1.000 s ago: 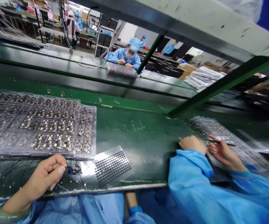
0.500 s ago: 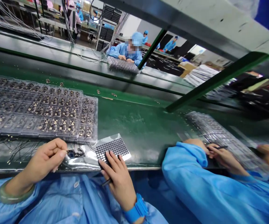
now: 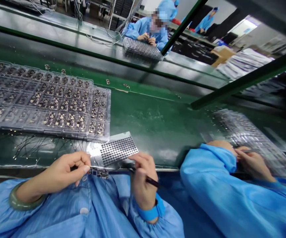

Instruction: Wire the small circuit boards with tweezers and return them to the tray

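Observation:
My left hand [image 3: 68, 170] pinches the edge of a small circuit board [image 3: 100, 173] between thumb and forefinger, over the bench's front edge. My right hand [image 3: 145, 178] is curled round a slim black pen-like tool [image 3: 152, 181]; its front end is mostly hidden by the fingers. The right fingertips are at the lower right corner of a white sheet [image 3: 119, 149] covered in rows of small black pads. This sheet lies on the bench, just in front of a clear plastic tray [image 3: 99, 138] with circuit boards in its compartments.
Thin black wires [image 3: 38, 145] lie along the tray's front side. A few loose boards [image 3: 107, 81] lie behind it on the green bench [image 3: 145, 115]. To the right, a co-worker's blue sleeve [image 3: 207, 175] is close by, beside another clear tray [image 3: 252, 135]. A green post [image 3: 244, 82] slants across.
My left hand has brought the circuit board rightward and off the bench top. My right hand has moved from lying on the padded sheet to its right corner, its fingers now curled.

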{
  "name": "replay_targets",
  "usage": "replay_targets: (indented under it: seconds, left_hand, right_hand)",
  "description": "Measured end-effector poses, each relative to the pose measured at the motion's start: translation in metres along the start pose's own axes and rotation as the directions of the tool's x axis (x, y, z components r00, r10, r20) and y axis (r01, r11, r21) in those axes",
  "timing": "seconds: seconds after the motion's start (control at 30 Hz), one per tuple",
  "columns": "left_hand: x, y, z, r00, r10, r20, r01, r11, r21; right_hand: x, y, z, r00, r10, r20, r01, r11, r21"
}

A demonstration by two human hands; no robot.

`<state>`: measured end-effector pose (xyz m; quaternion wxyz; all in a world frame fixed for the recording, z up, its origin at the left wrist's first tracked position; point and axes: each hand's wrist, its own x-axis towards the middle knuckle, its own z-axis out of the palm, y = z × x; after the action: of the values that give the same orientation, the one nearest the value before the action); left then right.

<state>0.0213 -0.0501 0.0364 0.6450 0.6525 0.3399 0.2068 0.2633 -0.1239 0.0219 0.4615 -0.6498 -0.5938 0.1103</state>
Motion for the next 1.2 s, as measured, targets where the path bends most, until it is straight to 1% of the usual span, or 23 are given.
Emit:
replay_targets:
  seconds: [0.03,0.07,0.1,0.13,0.17,0.2,0.27,0.3,0.33,0.37,0.4,0.5,0.57,0.63,0.7,0.8,0.87,1.0,1.13,1.2]
  left_hand:
    - [0.003,0.0,0.001,1.0,-0.001,0.013,0.001,1.0,0.011]
    - [0.006,-0.001,0.0,1.0,-0.004,0.027,0.003,1.0,0.017]
    - [0.009,-0.002,0.0,0.999,-0.007,0.052,0.006,1.0,0.022]
    - [0.012,-0.003,-0.001,0.997,-0.007,0.082,0.004,0.999,0.033]
    - [0.015,-0.004,-0.003,0.993,-0.002,0.114,-0.004,0.999,0.051]
    - [0.017,-0.004,-0.004,0.989,0.008,0.146,-0.02,0.997,0.076]
    - [0.022,-0.004,-0.007,0.979,0.027,0.202,-0.054,0.99,0.131]
    - [0.024,-0.003,-0.009,0.974,0.033,0.223,-0.069,0.986,0.154]
    - [0.026,-0.002,-0.01,0.97,0.043,0.24,-0.085,0.982,0.17]
    - [0.027,-0.001,-0.012,0.966,0.054,0.251,-0.102,0.978,0.182]
    - [0.029,0.0,-0.012,0.964,0.067,0.257,-0.118,0.974,0.191]
    - [0.031,0.003,-0.013,0.963,0.095,0.253,-0.15,0.967,0.205]
    - [0.031,0.003,-0.013,0.962,0.083,0.26,-0.14,0.967,0.213]
    - [0.031,0.003,-0.013,0.961,0.063,0.27,-0.126,0.966,0.225]
    - [0.031,0.003,-0.013,0.961,0.055,0.27,-0.118,0.968,0.222]
    - [0.031,0.002,-0.013,0.967,0.06,0.248,-0.109,0.976,0.187]
    - [0.03,0.001,-0.013,0.97,0.048,0.238,-0.092,0.979,0.181]
    - [0.03,-0.001,-0.014,0.967,0.023,0.252,-0.071,0.98,0.183]
    - [0.03,-0.001,-0.014,0.97,0.032,0.241,-0.079,0.979,0.189]
    - [0.03,0.0,-0.014,0.971,0.03,0.239,-0.075,0.98,0.183]
  right_hand:
    - [0.001,0.001,0.0,0.992,0.102,-0.071,-0.09,0.983,0.16]
    - [0.003,0.002,0.001,0.976,0.199,-0.089,-0.162,0.934,0.319]
    - [0.005,0.002,0.004,0.961,0.27,-0.061,-0.214,0.865,0.454]
    - [0.008,0.002,0.007,0.951,0.309,0.003,-0.26,0.795,0.549]
    - [0.012,0.001,0.011,0.942,0.323,0.088,-0.308,0.738,0.601]
    - [0.016,0.001,0.015,0.928,0.329,0.177,-0.365,0.699,0.615]
    - [0.026,0.001,0.023,0.87,0.368,0.329,-0.493,0.652,0.576]
    - [0.03,0.001,0.026,0.834,0.4,0.38,-0.551,0.634,0.543]
    - [0.034,0.001,0.029,0.809,0.428,0.403,-0.587,0.625,0.514]
    - [0.037,0.001,0.032,0.799,0.446,0.403,-0.6,0.632,0.49]
    - [0.039,0.002,0.035,0.801,0.452,0.393,-0.597,0.655,0.464]
    - [0.04,0.004,0.041,0.82,0.425,0.383,-0.555,0.753,0.353]
    - [0.038,0.005,0.043,0.824,0.403,0.397,-0.532,0.791,0.302]
    - [0.036,0.006,0.043,0.835,0.39,0.389,-0.513,0.807,0.293]
    - [0.035,0.006,0.044,0.843,0.391,0.368,-0.505,0.811,0.295]
    - [0.038,0.004,0.044,0.839,0.399,0.369,-0.51,0.813,0.281]
    - [0.039,0.002,0.043,0.829,0.401,0.391,-0.522,0.805,0.28]
    - [0.041,0.0,0.042,0.799,0.428,0.423,-0.572,0.757,0.316]
    - [0.039,0.001,0.042,0.819,0.434,0.377,-0.555,0.765,0.326]
    - [0.039,0.001,0.043,0.822,0.422,0.383,-0.547,0.772,0.324]
